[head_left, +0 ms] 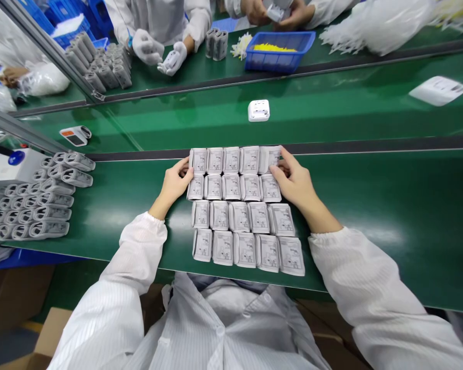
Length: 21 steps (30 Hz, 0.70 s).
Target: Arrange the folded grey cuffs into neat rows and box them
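Grey wrist cuffs (242,216), each printed with a line drawing, lie in several rows on the green table in front of me. My left hand (176,181) grips the left end of the far rows, thumb in front and fingers curled at the outer side. At the opposite end, my right hand (293,180) holds the far rows, its thumb over the last cuffs and its index finger along the far corner. The two far rows touch each other between my hands. The two near rows lie apart from my fingers.
More rolled cuffs (52,205) are stacked at the left beside a white box (13,165). Beyond the table edge, a green conveyor (177,121) carries a wrist monitor (76,135), a white device (259,110) and a white packet (439,91). Co-workers' hands (173,57) handle parts opposite, near a blue bin (273,64).
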Available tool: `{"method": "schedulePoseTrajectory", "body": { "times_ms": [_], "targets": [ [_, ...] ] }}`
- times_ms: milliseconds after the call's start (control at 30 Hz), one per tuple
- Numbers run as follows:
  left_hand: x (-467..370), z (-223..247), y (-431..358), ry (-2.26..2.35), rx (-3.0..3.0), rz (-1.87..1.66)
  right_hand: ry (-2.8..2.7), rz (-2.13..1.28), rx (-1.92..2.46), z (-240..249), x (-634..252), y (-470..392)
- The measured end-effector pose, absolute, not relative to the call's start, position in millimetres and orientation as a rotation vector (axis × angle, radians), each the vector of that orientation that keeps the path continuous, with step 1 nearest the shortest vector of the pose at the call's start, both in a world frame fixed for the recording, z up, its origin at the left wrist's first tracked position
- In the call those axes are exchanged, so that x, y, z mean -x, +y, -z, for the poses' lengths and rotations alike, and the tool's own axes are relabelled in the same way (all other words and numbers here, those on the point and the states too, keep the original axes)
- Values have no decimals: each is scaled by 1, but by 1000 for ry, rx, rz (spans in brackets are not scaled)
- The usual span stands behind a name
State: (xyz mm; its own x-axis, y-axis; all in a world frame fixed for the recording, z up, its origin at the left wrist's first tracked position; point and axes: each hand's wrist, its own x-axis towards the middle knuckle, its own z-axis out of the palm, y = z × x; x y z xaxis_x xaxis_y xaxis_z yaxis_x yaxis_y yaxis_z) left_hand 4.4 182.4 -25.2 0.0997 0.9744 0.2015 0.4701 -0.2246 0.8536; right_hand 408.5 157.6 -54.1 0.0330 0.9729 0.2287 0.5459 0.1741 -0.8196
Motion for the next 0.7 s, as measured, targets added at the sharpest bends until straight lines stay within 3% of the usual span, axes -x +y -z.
{"method": "schedulePoseTrajectory", "body": {
  "times_ms": [700],
  "targets": [
    [-3,25,183,1388,-1737,-1029,-1849,-605,1461,58,-417,156]
  ]
}}
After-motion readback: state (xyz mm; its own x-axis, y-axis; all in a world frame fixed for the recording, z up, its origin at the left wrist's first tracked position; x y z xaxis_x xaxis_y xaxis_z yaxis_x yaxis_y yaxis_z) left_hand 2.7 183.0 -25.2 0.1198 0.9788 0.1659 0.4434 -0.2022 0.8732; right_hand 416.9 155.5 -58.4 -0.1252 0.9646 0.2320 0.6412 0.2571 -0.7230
